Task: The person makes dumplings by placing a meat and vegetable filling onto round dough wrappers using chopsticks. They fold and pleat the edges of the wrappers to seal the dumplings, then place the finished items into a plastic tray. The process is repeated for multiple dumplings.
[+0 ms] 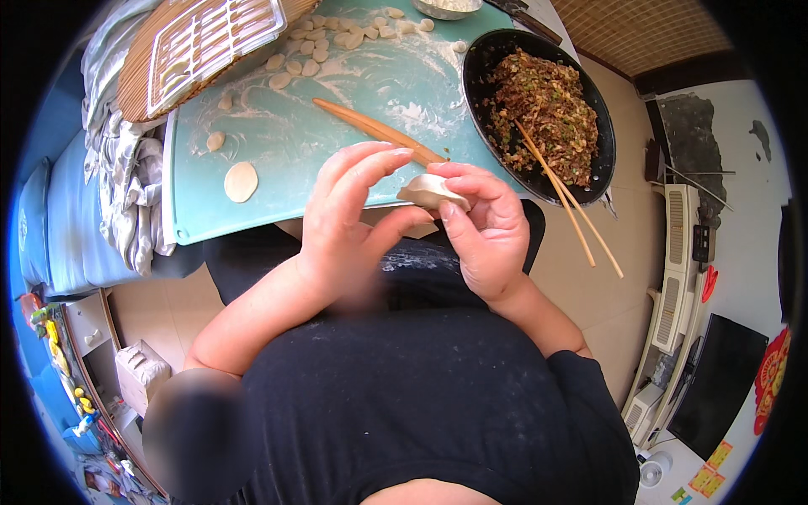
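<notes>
My right hand [492,231] pinches a folded dumpling [427,193] by its side, above the near edge of the board. Facing it, my left hand [341,210] has its thumb and fingers spread apart, close to the dumpling but with nothing in them. Behind my hands a wooden rolling pin [370,126] lies slantwise on the floury green board [252,139], its right end hidden by my fingers. A round flat dough wrapper [241,182] rests at the board's left, with a small dough piece [216,140] above it.
On the right stands a black pan [471,93] of minced filling [551,109], with chopsticks [568,198] jutting over its near rim. Several dough pieces [316,46] lie at the back. A woven tray [135,88] carrying a clear plastic tray [215,46] overhangs the far left; a metal bowl [446,8] is behind.
</notes>
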Demonstrator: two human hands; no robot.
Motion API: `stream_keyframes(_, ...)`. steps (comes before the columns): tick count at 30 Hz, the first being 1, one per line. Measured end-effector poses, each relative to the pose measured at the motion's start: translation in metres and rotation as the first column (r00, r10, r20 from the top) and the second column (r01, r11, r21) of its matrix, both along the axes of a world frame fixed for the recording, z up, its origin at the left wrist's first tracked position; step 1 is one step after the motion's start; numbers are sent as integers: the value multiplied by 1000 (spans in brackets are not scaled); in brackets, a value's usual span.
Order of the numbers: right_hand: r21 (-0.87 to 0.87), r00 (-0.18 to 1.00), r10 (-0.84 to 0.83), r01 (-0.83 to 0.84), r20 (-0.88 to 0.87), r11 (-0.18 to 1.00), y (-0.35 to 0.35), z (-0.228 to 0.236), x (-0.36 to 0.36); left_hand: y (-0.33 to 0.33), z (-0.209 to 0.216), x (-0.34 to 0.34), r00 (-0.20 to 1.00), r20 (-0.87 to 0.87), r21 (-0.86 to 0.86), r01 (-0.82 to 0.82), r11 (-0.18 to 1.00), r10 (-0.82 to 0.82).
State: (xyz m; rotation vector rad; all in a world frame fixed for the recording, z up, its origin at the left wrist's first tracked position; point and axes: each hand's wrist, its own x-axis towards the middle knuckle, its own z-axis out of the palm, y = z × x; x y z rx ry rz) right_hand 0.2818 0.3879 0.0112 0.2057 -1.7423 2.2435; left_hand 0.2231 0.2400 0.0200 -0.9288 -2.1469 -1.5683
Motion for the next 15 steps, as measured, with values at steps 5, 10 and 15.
stream_keyframes(5,-2,1000,17,-17,0,1000,2,-3,0,-7,-11,-3,997,67,-33,41,999,-39)
stream_keyframes(10,59,1000,17,-16,-13,998,2,-5,0,-5,-7,-3,999,23,-48,49,998,-47)
stream_keyframes(15,-177,996,57,-44,72,983,2,-1,-1,-1,-11,4,943,304,237,63,969,-136)
